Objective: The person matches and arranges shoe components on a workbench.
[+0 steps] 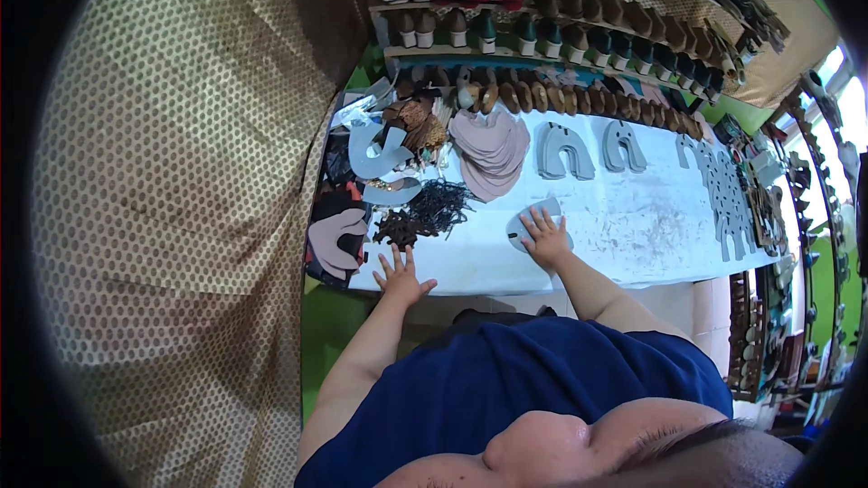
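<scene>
In the head view, the right hand (546, 233) lies flat with fingers spread on a grey cut piece (527, 220) near the middle of the frame, pressing it on the white table (651, 226), not grasping. The left hand (400, 276) rests open at the table edge, lower left of centre, holding nothing, just below a dark pile of straps (425, 214)
</scene>
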Available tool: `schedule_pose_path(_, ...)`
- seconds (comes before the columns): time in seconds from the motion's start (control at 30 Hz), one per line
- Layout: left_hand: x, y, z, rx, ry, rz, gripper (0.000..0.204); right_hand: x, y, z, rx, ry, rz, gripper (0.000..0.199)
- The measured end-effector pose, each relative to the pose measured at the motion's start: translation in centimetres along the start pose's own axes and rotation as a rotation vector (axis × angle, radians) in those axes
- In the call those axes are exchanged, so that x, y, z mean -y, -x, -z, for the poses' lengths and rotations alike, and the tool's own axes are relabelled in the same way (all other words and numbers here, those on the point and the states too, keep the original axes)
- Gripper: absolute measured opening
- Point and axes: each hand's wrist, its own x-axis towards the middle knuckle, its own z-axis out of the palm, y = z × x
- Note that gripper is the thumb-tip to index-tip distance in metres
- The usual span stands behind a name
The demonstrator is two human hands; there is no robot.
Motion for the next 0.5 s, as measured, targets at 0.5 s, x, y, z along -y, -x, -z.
schedule_pose_path(0.5,2.8,-0.8,-3.4,-0.361,0.067,-0.204,0.112,-4.7,6.1,-1.5,-0.126,-0.097,-0.324,0.076)
